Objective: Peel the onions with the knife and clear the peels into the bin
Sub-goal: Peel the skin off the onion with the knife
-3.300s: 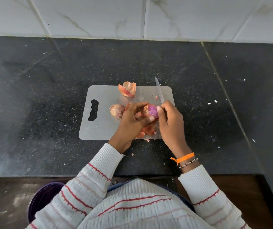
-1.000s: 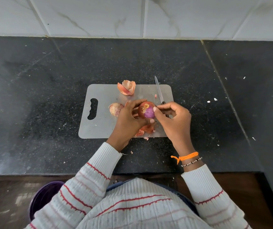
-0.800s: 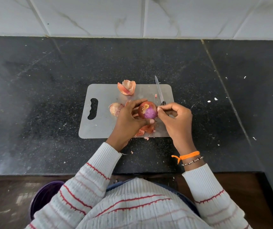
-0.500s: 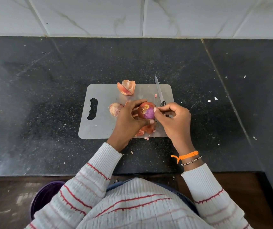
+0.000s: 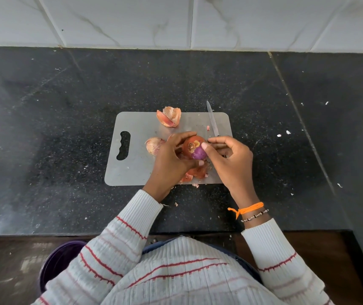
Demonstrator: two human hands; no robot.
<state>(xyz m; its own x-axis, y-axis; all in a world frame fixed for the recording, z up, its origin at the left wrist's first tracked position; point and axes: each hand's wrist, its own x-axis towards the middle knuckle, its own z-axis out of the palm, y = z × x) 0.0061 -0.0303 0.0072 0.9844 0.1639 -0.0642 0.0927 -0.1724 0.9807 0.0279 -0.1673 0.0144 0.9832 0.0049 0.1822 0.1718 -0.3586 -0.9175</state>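
My left hand (image 5: 171, 160) grips a red onion (image 5: 192, 147) just above the grey cutting board (image 5: 136, 170); part of its purple flesh is bare, the rest still has brown skin. My right hand (image 5: 231, 159) holds the knife (image 5: 212, 119), whose blade points away over the board, and its thumb presses on the onion's bare side. A second, unpeeled onion (image 5: 154, 145) lies on the board left of my left hand. Loose peels lie at the board's far edge (image 5: 169, 116) and under my hands (image 5: 196, 172).
The board lies on a black stone counter (image 5: 66, 128) backed by a white tiled wall (image 5: 176, 20). A dark purple bin (image 5: 57, 263) stands on the floor at the lower left, partly hidden by my sleeve. Small peel scraps dot the counter.
My left hand has turned the onion so its root end faces up. My right thumb has shifted a little across the bare purple patch. Knife and board stay where they were.
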